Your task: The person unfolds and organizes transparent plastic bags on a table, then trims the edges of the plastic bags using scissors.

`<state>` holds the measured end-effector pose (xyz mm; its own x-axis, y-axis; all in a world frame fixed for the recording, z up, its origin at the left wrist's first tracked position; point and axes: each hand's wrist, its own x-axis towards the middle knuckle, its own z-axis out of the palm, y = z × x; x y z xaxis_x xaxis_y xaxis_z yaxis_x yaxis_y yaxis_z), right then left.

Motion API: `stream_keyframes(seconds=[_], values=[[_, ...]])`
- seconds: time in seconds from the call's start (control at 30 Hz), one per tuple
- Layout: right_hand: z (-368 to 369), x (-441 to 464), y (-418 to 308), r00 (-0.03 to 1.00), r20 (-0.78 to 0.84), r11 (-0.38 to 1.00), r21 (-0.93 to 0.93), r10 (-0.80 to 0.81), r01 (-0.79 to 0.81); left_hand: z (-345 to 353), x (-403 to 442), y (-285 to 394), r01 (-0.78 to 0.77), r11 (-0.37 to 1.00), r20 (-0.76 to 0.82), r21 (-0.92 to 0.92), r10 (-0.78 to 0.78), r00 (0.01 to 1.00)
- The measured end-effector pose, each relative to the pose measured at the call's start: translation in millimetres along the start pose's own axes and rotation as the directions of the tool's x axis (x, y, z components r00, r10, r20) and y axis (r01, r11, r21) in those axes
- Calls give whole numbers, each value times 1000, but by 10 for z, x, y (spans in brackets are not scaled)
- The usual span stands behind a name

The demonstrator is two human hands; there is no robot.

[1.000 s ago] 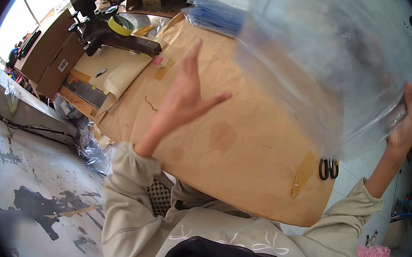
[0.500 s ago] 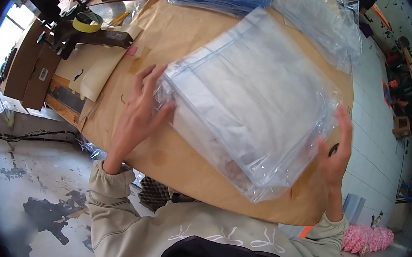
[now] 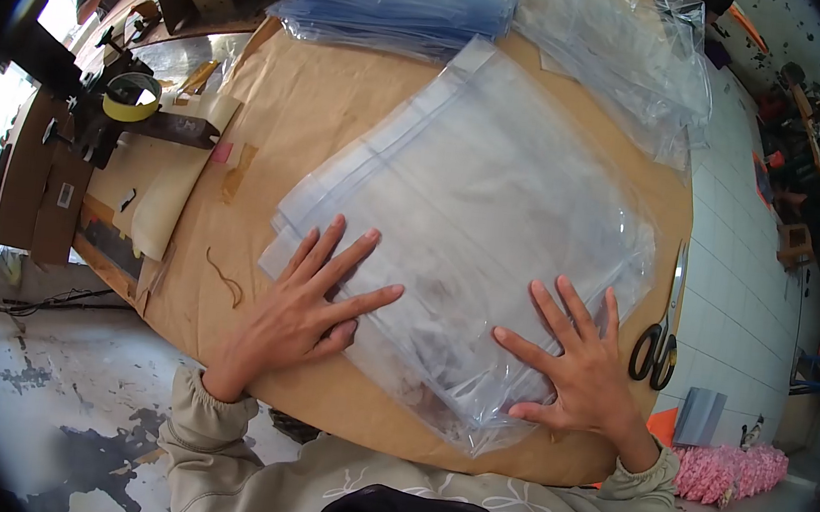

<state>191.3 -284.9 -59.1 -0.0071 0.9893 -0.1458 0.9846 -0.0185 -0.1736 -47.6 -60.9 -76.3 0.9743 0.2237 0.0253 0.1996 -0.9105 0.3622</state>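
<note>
"How are your hands?"
"Both open, gripping nothing. My left hand (image 3: 285, 325) is spread on the near left edge of the bags (image 3: 475, 203), my right hand (image 3: 585, 376) on their near right side."

"And the bags?"
"Flat on the table (image 3: 337, 98), one corner just beside its near edge. I have room left, where brown paper shows around a string (image 3: 226, 277). Scissors (image 3: 657, 347) lie by the right edge."

"Farther out?"
"A blue stack (image 3: 386, 4) far, loose plastic (image 3: 630, 64) far right. Left, a tape roll (image 3: 132, 99), then a box (image 3: 30, 186)."

"Writing?"
"Its label (image 3: 64, 196) is too small to read."
</note>
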Motion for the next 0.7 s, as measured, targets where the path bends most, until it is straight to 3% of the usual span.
stream_keyframes(seconds=[0.1, 0.2, 0.3, 0.43, 0.53, 0.63, 0.7], values=[[-108, 19, 96, 998, 47, 997, 66, 43, -46, 0, -5, 4, 5, 1000, 1, 18, -5, 1000], [-92, 21, 377, 941, -191, 955, 162, 279, -250, 7, -17, -11, 4, 999, -4, 45, -3, 1000], [105, 106, 669, 880, -335, 941, 96, 337, -324, -16, -18, -11, 0, 998, 6, 63, 0, 1000], [-109, 11, 726, 938, -152, 950, 45, 311, -308, -28, -20, 2, -12, 998, 6, 64, 12, 1000], [-62, -215, 762, 771, -446, 889, 175, 454, -423, -20, -44, -19, -15, 999, -32, 41, 16, 999], [89, -548, 604, 466, -480, 605, 187, 743, -774, -32, -54, -20, -11, 1000, -53, 2, 12, 999], [162, -589, 413, 382, -298, 439, 156, 875, -885, -44, -47, -17, -9, 1000, -64, -24, 7, 998]])
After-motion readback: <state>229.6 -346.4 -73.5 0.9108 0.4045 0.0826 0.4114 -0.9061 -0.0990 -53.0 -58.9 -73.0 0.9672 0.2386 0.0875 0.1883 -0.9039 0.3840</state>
